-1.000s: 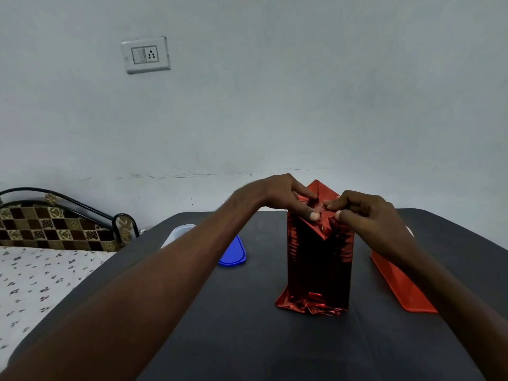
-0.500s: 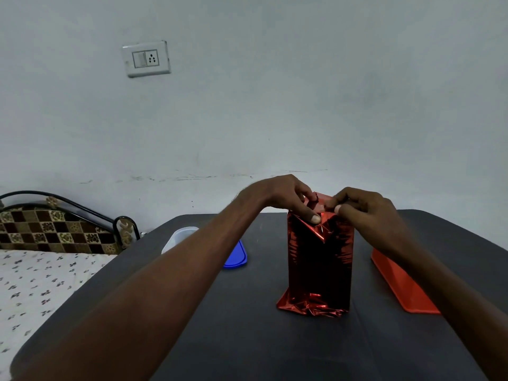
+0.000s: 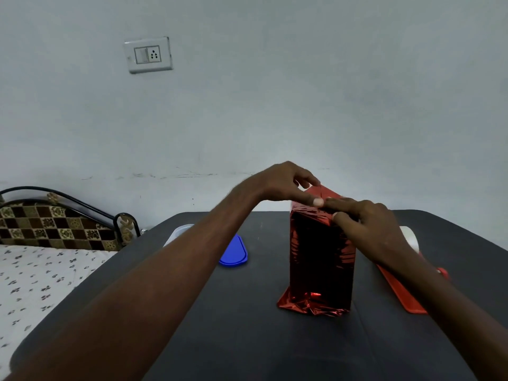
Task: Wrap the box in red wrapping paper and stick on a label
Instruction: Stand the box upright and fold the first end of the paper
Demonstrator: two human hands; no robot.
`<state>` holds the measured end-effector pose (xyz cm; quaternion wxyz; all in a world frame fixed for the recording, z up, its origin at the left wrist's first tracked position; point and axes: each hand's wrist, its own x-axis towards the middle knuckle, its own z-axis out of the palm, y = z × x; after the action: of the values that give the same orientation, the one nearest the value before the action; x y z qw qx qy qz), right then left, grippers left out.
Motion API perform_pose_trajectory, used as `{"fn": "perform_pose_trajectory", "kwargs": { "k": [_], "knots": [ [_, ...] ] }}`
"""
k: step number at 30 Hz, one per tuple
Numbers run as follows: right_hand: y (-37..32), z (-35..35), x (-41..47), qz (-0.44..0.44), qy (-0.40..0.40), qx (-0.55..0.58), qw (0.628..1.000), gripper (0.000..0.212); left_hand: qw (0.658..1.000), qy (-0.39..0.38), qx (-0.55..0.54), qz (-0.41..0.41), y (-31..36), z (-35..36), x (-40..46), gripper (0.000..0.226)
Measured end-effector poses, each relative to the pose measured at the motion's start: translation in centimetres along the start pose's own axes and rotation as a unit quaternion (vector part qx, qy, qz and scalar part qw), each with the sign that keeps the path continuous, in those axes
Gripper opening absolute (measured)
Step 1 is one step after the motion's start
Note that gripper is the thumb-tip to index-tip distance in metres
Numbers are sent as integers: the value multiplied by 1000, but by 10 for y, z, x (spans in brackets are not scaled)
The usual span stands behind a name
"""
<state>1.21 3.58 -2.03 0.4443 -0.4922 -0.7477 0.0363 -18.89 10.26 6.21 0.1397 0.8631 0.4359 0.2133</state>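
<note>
The box, covered in shiny red wrapping paper, stands upright in the middle of the dark table. Crumpled paper flares out at its base. At the top a red paper flap slopes down toward the far side. My left hand reaches over the top and pinches this flap between thumb and fingertips. My right hand lies on the top with straight fingers, its thumb pressing the front upper edge. No label is in view.
A blue lid and a clear container lie left of the box, partly behind my left forearm. A flat red tray and a white roll sit to the right. A bed borders the table's left edge.
The upright pointed flap has come down onto the box top. My right hand went from pinching the paper to lying flat on it. My left hand stayed at the top.
</note>
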Motion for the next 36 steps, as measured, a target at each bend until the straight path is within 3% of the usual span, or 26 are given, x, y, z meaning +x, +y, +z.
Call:
{"fn": "perform_pose_trajectory", "kwargs": {
  "k": [4, 13, 20, 25, 30, 36],
  "knots": [
    [2, 2, -1, 10, 2, 17, 1000, 49, 1000, -5, 7, 18, 0, 1, 2, 28],
    [-2, 0, -5, 16, 9, -2, 1000, 49, 996, -86, -4, -17, -8, 17, 15, 53],
    [-2, 1, -5, 28, -4, 16, 999, 48, 992, -115, 26, -49, -5, 14, 18, 58],
    [-7, -3, -14, 61, 38, 126, 989, 53, 993, -99, 26, -58, -6, 13, 15, 57],
    [18, -4, -21, 152, 155, 23, 976, 36, 992, -106, 19, -64, -5, 11, 13, 57],
    [59, -12, -19, 237, 10, -223, 945, 31, 993, -91, 21, -69, -16, 6, 10, 57]
  ]
}}
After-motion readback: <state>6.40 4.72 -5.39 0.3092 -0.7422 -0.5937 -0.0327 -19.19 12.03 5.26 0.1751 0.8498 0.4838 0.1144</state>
